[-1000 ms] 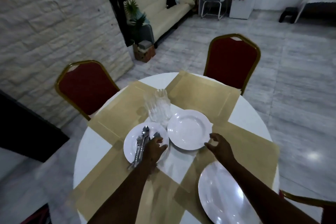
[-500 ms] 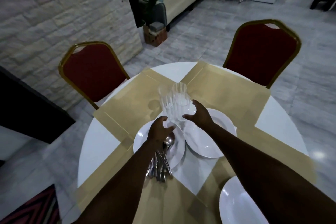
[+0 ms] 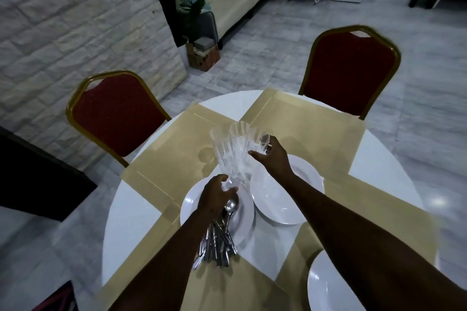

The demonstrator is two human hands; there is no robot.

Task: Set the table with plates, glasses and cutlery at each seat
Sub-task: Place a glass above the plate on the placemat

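Both hands have closed in on the cluster of clear ribbed drinking glasses [image 3: 233, 151] since half a second ago, when the right hand only reached beside them. Now the right hand [image 3: 271, 156] curls its fingers round the upper part of the rightmost glass, thumb pointing left across it, while the left hand [image 3: 216, 195] grips the bases of the bunch from below, fingers wrapped round them. The glasses lean away from the person, over the far edge of the left white round plate [image 3: 192, 206], which carries a bundle of silver cutlery [image 3: 218, 237] whose handles jut over the plate's near rim. A second white plate [image 3: 290, 199] overlaps just beside it on the right; a third white plate [image 3: 326, 288] sits at the near right edge of the round white table [image 3: 121, 212]. Tan rectangular placemats [image 3: 177, 149] lie bare in front of the two red gold-framed chairs [image 3: 116, 116], leaving open room there, and the grey tiled floor [image 3: 252, 58] lies beyond.
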